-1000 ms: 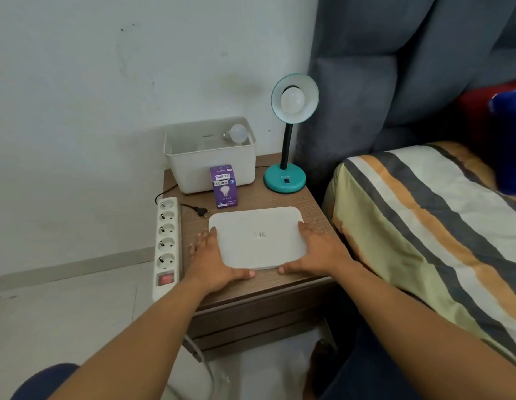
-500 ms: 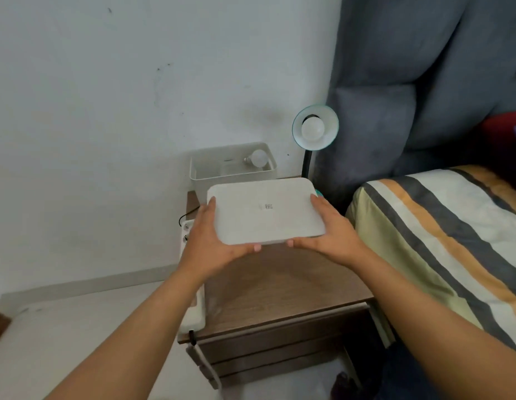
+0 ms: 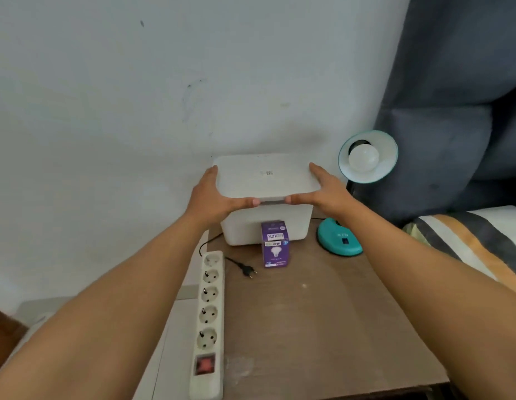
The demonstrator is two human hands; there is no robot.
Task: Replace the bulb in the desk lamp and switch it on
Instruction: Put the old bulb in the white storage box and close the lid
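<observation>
A teal desk lamp stands at the back right of the wooden nightstand, its shade tilted toward me with a white bulb in the socket. A purple bulb box stands upright in front of a white storage bin. My left hand and my right hand grip the two sides of a white lid, held right over the bin's top. The bin's inside is hidden by the lid. The lamp's black plug lies loose on the nightstand.
A white power strip with a red switch lies along the nightstand's left edge. A wall stands close behind. A grey padded headboard and a striped bed are on the right.
Both hands lifted the white lid off the nightstand front and carried it back and over the bin. The loose bulb seen in the bin earlier is now covered.
</observation>
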